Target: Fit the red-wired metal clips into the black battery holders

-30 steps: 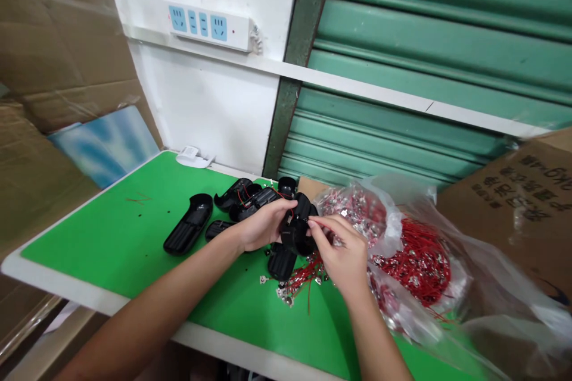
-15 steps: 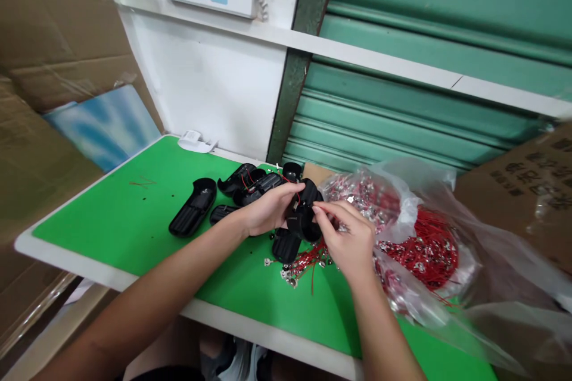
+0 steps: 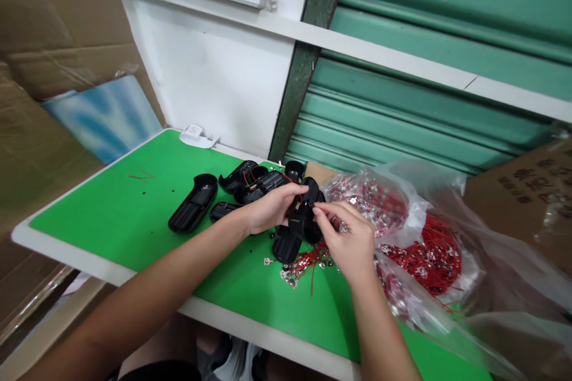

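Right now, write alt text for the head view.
The left hand holds a black casing, the right hand at its side, over a green tabletop. More black casings lie leftward; red wires in clear plastic sit rightward.

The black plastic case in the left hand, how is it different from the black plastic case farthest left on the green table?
The held black plastic case is gripped by the left hand; the leftmost black plastic case lies on the green tabletop. The right hand is at the held case too; no hand touches the leftmost one. Both are black.
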Action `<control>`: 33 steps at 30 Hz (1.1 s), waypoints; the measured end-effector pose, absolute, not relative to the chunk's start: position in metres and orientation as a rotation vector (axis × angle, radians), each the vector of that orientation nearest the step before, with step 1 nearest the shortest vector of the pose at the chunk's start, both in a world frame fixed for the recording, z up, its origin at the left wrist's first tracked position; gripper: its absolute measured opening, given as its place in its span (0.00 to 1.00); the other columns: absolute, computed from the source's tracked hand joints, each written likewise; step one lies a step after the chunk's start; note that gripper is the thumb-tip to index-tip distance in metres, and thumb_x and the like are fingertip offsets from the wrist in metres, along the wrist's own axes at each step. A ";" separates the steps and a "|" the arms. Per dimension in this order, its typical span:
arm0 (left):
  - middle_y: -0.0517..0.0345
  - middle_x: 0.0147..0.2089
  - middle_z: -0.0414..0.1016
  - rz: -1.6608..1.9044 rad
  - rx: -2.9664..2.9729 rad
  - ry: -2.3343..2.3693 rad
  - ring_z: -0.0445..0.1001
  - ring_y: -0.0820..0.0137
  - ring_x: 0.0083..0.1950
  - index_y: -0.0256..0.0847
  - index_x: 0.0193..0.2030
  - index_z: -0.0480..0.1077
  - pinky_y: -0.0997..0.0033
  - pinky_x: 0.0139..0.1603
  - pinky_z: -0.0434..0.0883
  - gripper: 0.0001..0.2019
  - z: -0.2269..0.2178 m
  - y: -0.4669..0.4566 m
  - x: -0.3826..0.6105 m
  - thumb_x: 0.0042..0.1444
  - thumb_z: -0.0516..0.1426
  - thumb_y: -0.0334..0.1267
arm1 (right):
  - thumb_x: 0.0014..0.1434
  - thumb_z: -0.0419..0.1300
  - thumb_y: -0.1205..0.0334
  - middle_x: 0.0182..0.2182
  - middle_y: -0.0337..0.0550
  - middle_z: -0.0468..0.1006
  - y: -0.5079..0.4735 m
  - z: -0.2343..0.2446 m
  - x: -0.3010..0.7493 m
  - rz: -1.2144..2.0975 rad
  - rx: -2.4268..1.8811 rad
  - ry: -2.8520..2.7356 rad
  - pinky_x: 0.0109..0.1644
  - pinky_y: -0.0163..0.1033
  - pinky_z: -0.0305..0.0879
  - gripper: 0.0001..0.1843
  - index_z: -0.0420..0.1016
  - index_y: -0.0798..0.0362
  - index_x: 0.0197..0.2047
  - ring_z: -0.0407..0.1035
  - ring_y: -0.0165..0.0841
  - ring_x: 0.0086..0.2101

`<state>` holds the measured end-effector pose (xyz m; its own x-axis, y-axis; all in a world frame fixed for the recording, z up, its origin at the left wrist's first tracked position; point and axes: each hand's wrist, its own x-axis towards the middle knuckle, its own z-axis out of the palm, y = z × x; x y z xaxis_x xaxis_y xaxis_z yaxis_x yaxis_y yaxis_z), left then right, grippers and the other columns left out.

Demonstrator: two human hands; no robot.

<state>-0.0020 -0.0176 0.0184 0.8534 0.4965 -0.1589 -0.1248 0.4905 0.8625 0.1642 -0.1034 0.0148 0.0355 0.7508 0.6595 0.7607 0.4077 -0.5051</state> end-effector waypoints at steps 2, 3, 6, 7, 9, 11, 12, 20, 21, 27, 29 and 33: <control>0.52 0.47 0.79 0.425 1.009 0.441 0.73 0.62 0.48 0.40 0.51 0.72 0.67 0.45 0.67 0.26 0.018 -0.019 -0.001 0.51 0.58 0.55 | 0.65 0.62 0.67 0.31 0.41 0.81 -0.103 0.015 0.165 -0.026 -1.327 -1.722 0.34 0.37 0.70 0.06 0.81 0.50 0.38 0.74 0.32 0.30; 0.53 0.47 0.79 0.451 1.020 0.452 0.73 0.63 0.46 0.41 0.52 0.72 0.68 0.44 0.67 0.25 0.018 -0.020 -0.001 0.51 0.58 0.53 | 0.65 0.62 0.67 0.31 0.41 0.81 -0.103 0.015 0.165 -0.035 -1.329 -1.729 0.34 0.38 0.71 0.06 0.81 0.50 0.38 0.74 0.32 0.30; 0.54 0.47 0.78 0.508 1.059 0.457 0.72 0.64 0.44 0.41 0.52 0.70 0.69 0.42 0.67 0.24 0.018 -0.023 0.000 0.48 0.55 0.46 | 0.65 0.61 0.66 0.31 0.41 0.81 -0.103 0.013 0.165 -0.057 -1.327 -1.744 0.34 0.38 0.71 0.07 0.81 0.49 0.38 0.74 0.33 0.29; 0.54 0.48 0.77 0.524 1.071 0.455 0.73 0.63 0.46 0.41 0.52 0.70 0.68 0.43 0.67 0.24 0.018 -0.024 0.001 0.47 0.54 0.45 | 0.65 0.61 0.66 0.32 0.41 0.81 -0.103 0.012 0.166 -0.055 -1.326 -1.751 0.34 0.38 0.71 0.07 0.81 0.49 0.38 0.74 0.33 0.29; 0.54 0.51 0.77 0.562 1.102 0.469 0.72 0.61 0.50 0.40 0.51 0.69 0.66 0.47 0.68 0.24 0.017 -0.026 0.002 0.45 0.54 0.43 | 0.66 0.60 0.66 0.32 0.42 0.82 -0.104 0.010 0.167 -0.047 -1.306 -1.778 0.35 0.38 0.72 0.07 0.81 0.49 0.39 0.75 0.33 0.30; 0.53 0.53 0.76 0.610 1.126 0.493 0.71 0.60 0.54 0.40 0.49 0.69 0.65 0.54 0.67 0.23 0.017 -0.028 0.004 0.44 0.54 0.41 | 0.66 0.60 0.68 0.33 0.43 0.82 -0.104 0.009 0.168 -0.050 -1.269 -1.808 0.37 0.39 0.73 0.08 0.81 0.49 0.40 0.76 0.34 0.32; 0.53 0.53 0.76 0.629 1.129 0.498 0.71 0.60 0.55 0.40 0.49 0.69 0.65 0.57 0.66 0.23 0.016 -0.029 0.005 0.43 0.54 0.39 | 0.66 0.59 0.69 0.33 0.43 0.83 -0.104 0.009 0.168 -0.060 -1.247 -1.816 0.37 0.39 0.74 0.09 0.81 0.49 0.41 0.77 0.34 0.33; 0.58 0.43 0.72 0.753 1.264 0.523 0.71 0.65 0.50 0.42 0.50 0.63 0.67 0.55 0.67 0.19 0.016 -0.035 0.011 0.51 0.61 0.39 | 0.64 0.61 0.67 0.46 0.48 0.77 -0.107 0.019 0.170 0.059 -1.222 -1.633 0.46 0.43 0.77 0.13 0.81 0.46 0.50 0.75 0.37 0.46; 0.59 0.42 0.72 0.753 1.279 0.530 0.71 0.65 0.49 0.42 0.50 0.63 0.67 0.55 0.67 0.18 0.015 -0.036 0.011 0.53 0.61 0.40 | 0.64 0.60 0.66 0.50 0.49 0.76 -0.107 0.018 0.170 0.131 -1.232 -1.566 0.46 0.43 0.77 0.17 0.78 0.46 0.55 0.74 0.38 0.49; 0.56 0.49 0.73 0.797 1.361 0.500 0.70 0.66 0.52 0.42 0.54 0.64 0.69 0.58 0.65 0.18 0.014 -0.038 0.011 0.59 0.61 0.42 | 0.67 0.57 0.66 0.62 0.53 0.72 -0.104 0.003 0.161 0.467 -1.204 -1.434 0.53 0.45 0.78 0.32 0.59 0.44 0.72 0.71 0.40 0.60; 0.54 0.51 0.72 0.805 1.401 0.484 0.70 0.66 0.54 0.42 0.55 0.63 0.69 0.59 0.65 0.18 0.014 -0.038 0.011 0.61 0.59 0.42 | 0.67 0.56 0.66 0.61 0.53 0.74 -0.104 0.002 0.159 0.489 -1.190 -1.413 0.54 0.45 0.78 0.29 0.61 0.44 0.70 0.72 0.39 0.59; 0.52 0.52 0.70 0.793 1.494 0.490 0.69 0.65 0.55 0.40 0.55 0.62 0.66 0.61 0.66 0.15 0.010 -0.036 0.010 0.65 0.56 0.42 | 0.68 0.56 0.65 0.58 0.52 0.76 -0.104 0.003 0.156 0.517 -1.187 -1.356 0.53 0.46 0.78 0.27 0.63 0.45 0.68 0.74 0.39 0.56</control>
